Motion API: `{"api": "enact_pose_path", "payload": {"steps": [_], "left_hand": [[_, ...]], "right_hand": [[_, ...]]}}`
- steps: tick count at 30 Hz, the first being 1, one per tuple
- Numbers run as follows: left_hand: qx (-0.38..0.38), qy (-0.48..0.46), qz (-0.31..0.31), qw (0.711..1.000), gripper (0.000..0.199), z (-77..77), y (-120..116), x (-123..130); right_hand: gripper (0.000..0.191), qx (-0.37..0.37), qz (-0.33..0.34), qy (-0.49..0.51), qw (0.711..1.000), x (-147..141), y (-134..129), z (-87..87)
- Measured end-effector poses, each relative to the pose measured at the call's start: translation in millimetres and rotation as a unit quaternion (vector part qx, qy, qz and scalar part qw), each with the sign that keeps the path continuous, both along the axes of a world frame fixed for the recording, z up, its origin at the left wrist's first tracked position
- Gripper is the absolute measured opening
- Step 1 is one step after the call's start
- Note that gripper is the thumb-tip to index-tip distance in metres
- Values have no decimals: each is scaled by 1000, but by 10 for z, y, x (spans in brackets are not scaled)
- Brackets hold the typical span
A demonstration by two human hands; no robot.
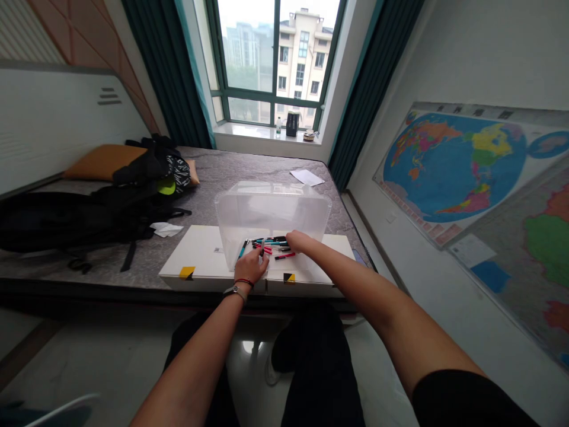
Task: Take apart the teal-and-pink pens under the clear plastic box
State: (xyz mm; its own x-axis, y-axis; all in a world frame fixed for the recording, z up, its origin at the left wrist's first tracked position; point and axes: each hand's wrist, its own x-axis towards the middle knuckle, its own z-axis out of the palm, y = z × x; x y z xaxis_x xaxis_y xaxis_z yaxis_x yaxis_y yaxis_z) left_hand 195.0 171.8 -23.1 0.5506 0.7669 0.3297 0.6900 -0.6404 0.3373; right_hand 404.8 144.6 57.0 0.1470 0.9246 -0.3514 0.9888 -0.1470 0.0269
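Pinching one pen point(262, 248) upright in our left hand point(250, 267), we curl the fingers point(288, 236) of our right hand point(302, 242) over the other pens point(272, 244), lying on a white box point(200, 255) by a clear plastic bin point(271, 207)

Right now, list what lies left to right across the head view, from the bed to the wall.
black backpack → crumpled white paper → clear plastic tub → world map

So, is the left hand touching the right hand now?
Apart. The head view shows a plain gap between the left hand and the right hand, with colored pens lying between them on the white box.
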Motion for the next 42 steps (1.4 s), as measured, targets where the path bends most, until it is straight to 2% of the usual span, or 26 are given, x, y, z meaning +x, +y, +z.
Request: {"api": "enact_pose_path", "payload": {"steps": [6, 11, 13, 15, 18, 20, 25, 31, 37, 40, 42], "left_hand": [[2, 4, 0, 1000, 33, 30, -7, -6], [4, 4, 0, 1000, 33, 53, -20, -8], [5, 3, 3, 1000, 33, 54, -23, -8], [6, 3, 4, 1000, 33, 53, -25, -7], [4, 4, 4, 1000, 33, 57, -28, -5], [0, 6, 7, 1000, 32, 63, -31, -3], [-3, 11, 6, 1000, 32, 67, -30, -1], [3, 10, 2, 1000, 33, 44, -18, -8], [0, 4, 1, 1000, 33, 49, -22, -7], [-5, 2, 4, 1000, 33, 56, -28, -7], [-7, -1, 4, 1000, 34, 60, -31, -7]], "right_hand": [[33, 7, 7, -3, 1000, 13, -73, -47], [31, 40, -7, 24, 999, 32, -43, 66], [27, 89, -27, 75, 993, 2, 9, 171], [22, 152, -49, 177, 971, -63, 63, 292], [25, 168, -54, 351, 920, -204, 110, 452], [23, 161, -33, 387, 907, -294, 114, 519], [21, 164, 24, 346, 923, -385, 95, 517], [20, 161, 40, 336, 927, -361, 88, 427], [26, 154, 51, 306, 938, -363, 88, 506], [25, 157, 47, 233, 959, -321, 92, 546], [21, 125, 40, 164, 978, -288, 80, 524]]}}
